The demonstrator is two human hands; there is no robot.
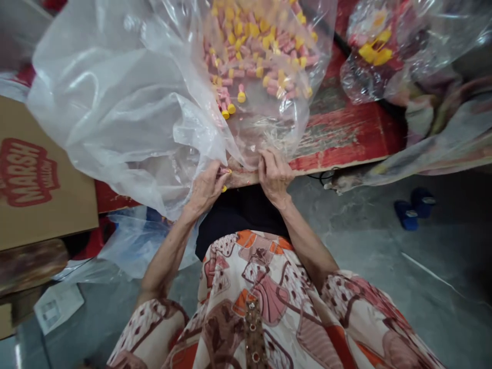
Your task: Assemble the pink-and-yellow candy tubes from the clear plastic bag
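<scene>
Several small pink pieces with yellow caps lie in and under clear plastic on the red bench. My left hand is closed at the bench's front edge, with pink-and-yellow capped pieces showing at its fingertips. Beside it hangs a large translucent plastic bag, spread over the left of the bench. My right hand rests at the edge of the clear plastic, its fingers bent and close together. Whatever lies under those fingertips is too small or hidden to make out.
A cardboard box with red lettering stands at the left. The worn red bench top reaches to the right, where clear bags with yellow parts lie. Blue slippers are on the grey floor.
</scene>
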